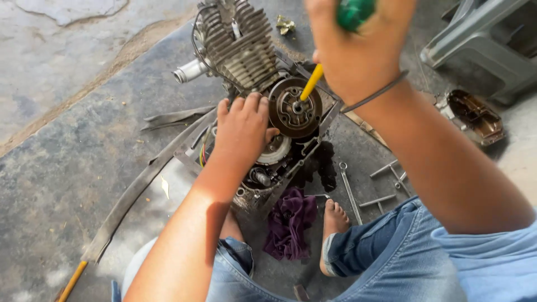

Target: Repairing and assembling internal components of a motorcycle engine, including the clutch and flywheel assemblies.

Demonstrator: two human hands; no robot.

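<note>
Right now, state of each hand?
Left hand: fingers curled on the engine beside the round clutch plate.
Right hand: closed on the green-handled screwdriver.

I see dull, greasy metal on the engine (pixel 254 72); beside it lie a crumpled purple cloth (pixel 290 222), bare steel wrenches (pixel 380 187) and rough concrete floor (pixel 61 168).

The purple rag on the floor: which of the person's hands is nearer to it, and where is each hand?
Left. The left hand rests on the engine just above the purple rag. The right hand is higher up, gripping a screwdriver at the round rotor.
</note>
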